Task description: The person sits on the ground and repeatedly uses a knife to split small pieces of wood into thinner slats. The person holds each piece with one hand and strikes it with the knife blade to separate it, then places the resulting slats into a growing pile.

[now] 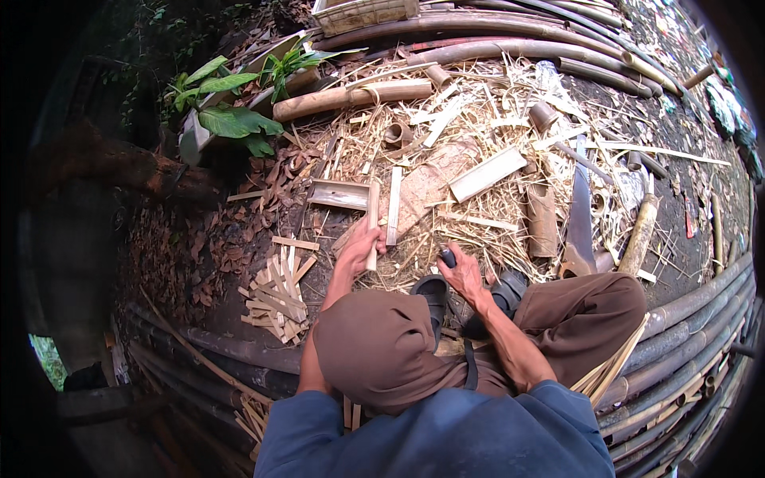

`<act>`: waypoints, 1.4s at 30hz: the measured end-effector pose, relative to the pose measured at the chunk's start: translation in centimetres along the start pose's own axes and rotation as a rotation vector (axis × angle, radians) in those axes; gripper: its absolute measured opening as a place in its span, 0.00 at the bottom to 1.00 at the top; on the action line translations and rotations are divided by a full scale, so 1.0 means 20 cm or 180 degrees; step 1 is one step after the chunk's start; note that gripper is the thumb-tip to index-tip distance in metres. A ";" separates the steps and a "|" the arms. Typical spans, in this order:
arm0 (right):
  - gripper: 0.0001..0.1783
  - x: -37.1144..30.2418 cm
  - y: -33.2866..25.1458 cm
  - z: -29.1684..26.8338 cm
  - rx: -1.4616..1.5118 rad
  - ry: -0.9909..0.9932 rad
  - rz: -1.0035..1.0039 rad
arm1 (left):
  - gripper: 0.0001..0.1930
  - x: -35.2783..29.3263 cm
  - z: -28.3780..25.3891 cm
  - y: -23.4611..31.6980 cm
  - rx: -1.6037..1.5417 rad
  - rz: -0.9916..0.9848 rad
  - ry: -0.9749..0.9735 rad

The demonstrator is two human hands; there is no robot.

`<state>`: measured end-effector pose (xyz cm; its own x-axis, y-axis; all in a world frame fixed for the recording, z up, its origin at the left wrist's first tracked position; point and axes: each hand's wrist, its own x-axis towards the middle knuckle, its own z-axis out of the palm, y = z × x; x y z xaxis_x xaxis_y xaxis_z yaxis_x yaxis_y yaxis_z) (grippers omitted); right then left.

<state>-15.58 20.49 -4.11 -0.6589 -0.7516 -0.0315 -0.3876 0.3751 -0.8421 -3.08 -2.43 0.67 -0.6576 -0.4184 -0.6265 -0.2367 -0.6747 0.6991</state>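
- Handsaw [579, 209]: reference item for all positions. I observe it lying among bamboo shavings [498, 239], handle end toward the seated person [446, 434]; sides stated are that person's own.
- Left hand [360, 248]: well left of the handsaw. Grip closed, thumb and fingers clamping a narrow bamboo slat [373, 209].
- Held slat: well left of the handsaw, its long end pointing away from the person.
- Pale loose slat [394, 205]: left of the handsaw, just to the handsaw side of the held slat.
- Split bamboo trough [339, 194]: farther left of the handsaw than the held slat; whether the two touch cannot be confirmed.
- Right hand [464, 275]: left of the handsaw, on the near side. Fingers wrapped round a black tool handle [448, 258]; the working end cannot be made out.
- Bamboo tube [542, 227]: just left of the handsaw blade.
- Second split bamboo piece [488, 174]: left of the handsaw, farther out than the tube.
- Pile of short slats [276, 296]: far left of the handsaw.
- Long bamboo poles [510, 49]: beyond the handsaw, lying crosswise.
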 end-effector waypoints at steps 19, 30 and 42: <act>0.10 0.23 -0.19 -0.24 -0.0300 -0.0075 -0.0205 | 0.29 -0.57 0.00 -0.01 -0.0447 0.0294 -0.0294; 0.16 0.34 -0.15 -0.18 -0.0796 -0.0241 -0.0512 | 0.28 -0.69 0.29 0.18 0.0329 0.0342 -0.0307; 0.14 0.25 -0.24 -0.34 0.0659 0.0481 0.0411 | 0.26 -0.49 -0.99 -0.37 0.3306 0.1891 0.3142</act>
<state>-21.32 18.60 3.48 -0.7888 -0.6097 -0.0781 -0.1646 0.3319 -0.9289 19.31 -5.49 -5.16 -0.2163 -0.9663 0.1396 -0.7712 0.2568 0.5825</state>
